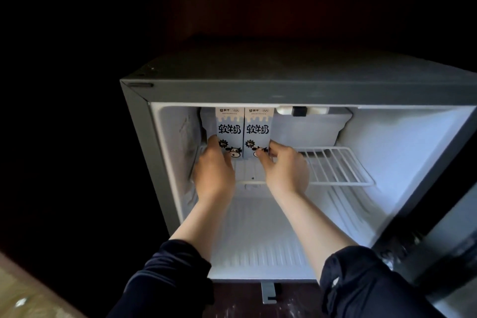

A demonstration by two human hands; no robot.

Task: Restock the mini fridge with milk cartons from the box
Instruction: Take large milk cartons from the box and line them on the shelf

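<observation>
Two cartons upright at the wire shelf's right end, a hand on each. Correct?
No. Head view: left carton and right carton stand upright at the left end of the wire shelf, left hand on one, right hand on the other.

Head-worn view, looking down and forward (wide-angle), close to open mini fridge (258, 90)

Both arms extend forward, roughly parallel, forearms bare and dark sleeves (165, 279) bunched near the elbows. The left hand (214, 170), back facing the camera, holds the lower left edge of the left carton (229, 125), fingertips hidden behind it. The right hand (284, 170) pinches the lower right corner of the right carton (258, 125), thumb on the front face, fingers along the side.
</observation>
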